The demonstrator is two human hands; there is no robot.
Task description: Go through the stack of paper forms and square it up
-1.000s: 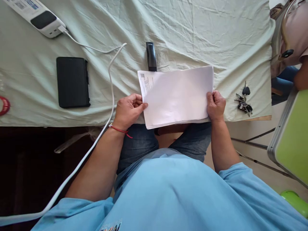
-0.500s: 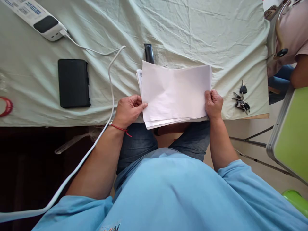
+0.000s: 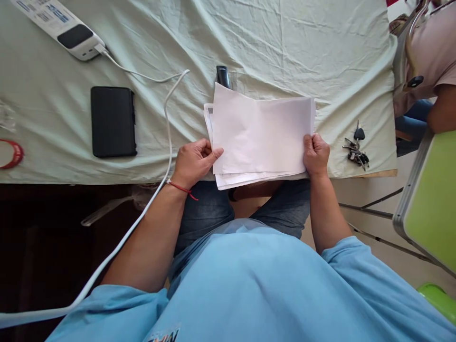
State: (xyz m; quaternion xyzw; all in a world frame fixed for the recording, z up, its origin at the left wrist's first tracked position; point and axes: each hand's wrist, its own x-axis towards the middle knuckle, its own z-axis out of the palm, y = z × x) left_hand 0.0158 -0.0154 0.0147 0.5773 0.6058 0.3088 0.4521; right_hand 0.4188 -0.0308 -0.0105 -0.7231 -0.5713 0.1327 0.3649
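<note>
a thin stack of white rectangular paper sheets (image 3: pixel 261 135) lies landscape at the near edge of the worktop, its lower edge overhanging slightly. the top sheet is blank and skewed, its upper left corner raised above the rest. lower sheets fan out at the left and bottom edges, one showing small printed text at its left edge.

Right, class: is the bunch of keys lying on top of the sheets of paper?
No, the bunch of keys lies on the cloth to the right of the sheets of paper, apart from them.
</note>
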